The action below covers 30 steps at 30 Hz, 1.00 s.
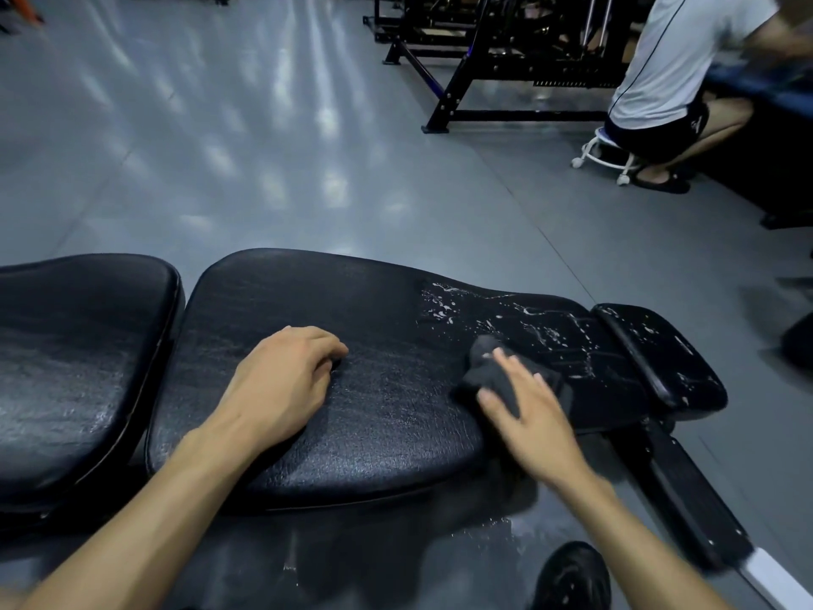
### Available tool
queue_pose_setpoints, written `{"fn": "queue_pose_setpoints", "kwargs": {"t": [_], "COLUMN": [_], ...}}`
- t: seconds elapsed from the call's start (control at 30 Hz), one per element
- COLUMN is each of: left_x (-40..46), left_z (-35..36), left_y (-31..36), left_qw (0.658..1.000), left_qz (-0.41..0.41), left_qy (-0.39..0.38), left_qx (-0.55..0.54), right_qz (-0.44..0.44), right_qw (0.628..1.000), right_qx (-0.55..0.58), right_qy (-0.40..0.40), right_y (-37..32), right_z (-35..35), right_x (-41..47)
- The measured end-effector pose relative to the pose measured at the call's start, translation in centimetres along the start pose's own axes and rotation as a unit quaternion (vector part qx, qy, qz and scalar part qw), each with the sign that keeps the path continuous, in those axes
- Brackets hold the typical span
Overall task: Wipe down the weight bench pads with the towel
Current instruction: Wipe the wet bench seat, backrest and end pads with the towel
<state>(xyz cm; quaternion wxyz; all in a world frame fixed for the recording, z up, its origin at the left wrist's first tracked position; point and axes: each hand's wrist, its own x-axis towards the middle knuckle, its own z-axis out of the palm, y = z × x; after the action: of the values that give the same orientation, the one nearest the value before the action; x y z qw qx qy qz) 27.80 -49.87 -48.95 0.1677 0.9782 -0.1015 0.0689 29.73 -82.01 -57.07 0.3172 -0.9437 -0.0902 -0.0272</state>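
Note:
A black weight bench lies across the view. Its long middle pad (387, 328) carries white spray droplets on its right part. My right hand (528, 407) presses a dark grey towel (488, 367) flat on that pad with straight fingers, at the edge of the wet patch. My left hand (286, 380) rests on the middle of the same pad, fingers loosely curled, holding nothing. A second pad (75, 345) sits to the left and a small end pad (660, 354), also spotted with droplets, sits at the right.
The bench's frame bar (695, 504) runs out to the lower right. My black shoe (572, 578) stands on the grey floor below the bench. A person (673, 77) sits on a small white stool (607, 156) at the back right beside black gym racks (497, 55).

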Motion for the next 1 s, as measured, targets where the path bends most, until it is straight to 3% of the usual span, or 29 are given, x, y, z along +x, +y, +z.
{"fn": "queue_pose_setpoints", "kwargs": {"t": [0.07,0.13,0.3,0.4,0.47,0.57,0.63,0.77,0.83,0.9,1.0], "left_x": [-0.1,-0.1,0.6,1.2,1.3,1.3,1.3,2.0,2.5,2.9,3.4], "left_z": [0.0,-0.1,-0.2,-0.2,-0.2,-0.2,-0.4,-0.3,-0.3,-0.2,0.2], "left_y": [-0.2,-0.6,-0.7,-0.7,-0.9,-1.2,-1.5,-2.1,-2.2,-2.2,-2.2], "left_qw": [1.0,1.0,1.0,1.0,1.0,0.999,0.999,0.999,0.998,0.998,0.998], "left_qz": [-0.003,-0.01,-0.024,-0.025,-0.026,-0.031,-0.039,-0.05,-0.055,-0.057,-0.063], "left_qy": [0.0,0.003,0.012,0.013,0.012,0.013,0.015,0.011,0.012,0.013,0.006], "left_qx": [0.003,0.004,0.005,0.004,0.006,0.009,0.007,0.003,0.003,0.004,0.002], "right_qz": [0.111,0.132,-0.094,-0.125,-0.089,0.038,0.051,-0.175,-0.225,-0.188,-0.014], "right_qw": [0.993,0.989,0.994,0.989,0.993,0.995,0.993,0.977,0.963,0.974,0.993], "right_qx": [-0.025,-0.061,-0.031,-0.027,-0.036,-0.085,-0.104,-0.054,-0.057,-0.067,-0.098], "right_qy": [0.016,0.018,-0.048,-0.079,-0.064,-0.045,-0.03,-0.105,-0.138,-0.109,-0.061], "right_y": [1.4,0.3,-6.9,-6.2,-4.0,-2.2,-3.4,-7.4,-6.7,-4.7,-3.5], "right_z": [-0.5,0.7,3.6,2.6,2.1,2.2,3.3,4.2,3.5,3.4,3.8], "right_x": [3.1,4.0,-1.9,-1.2,2.7,9.0,9.7,4.0,4.3,8.3,15.9]}}
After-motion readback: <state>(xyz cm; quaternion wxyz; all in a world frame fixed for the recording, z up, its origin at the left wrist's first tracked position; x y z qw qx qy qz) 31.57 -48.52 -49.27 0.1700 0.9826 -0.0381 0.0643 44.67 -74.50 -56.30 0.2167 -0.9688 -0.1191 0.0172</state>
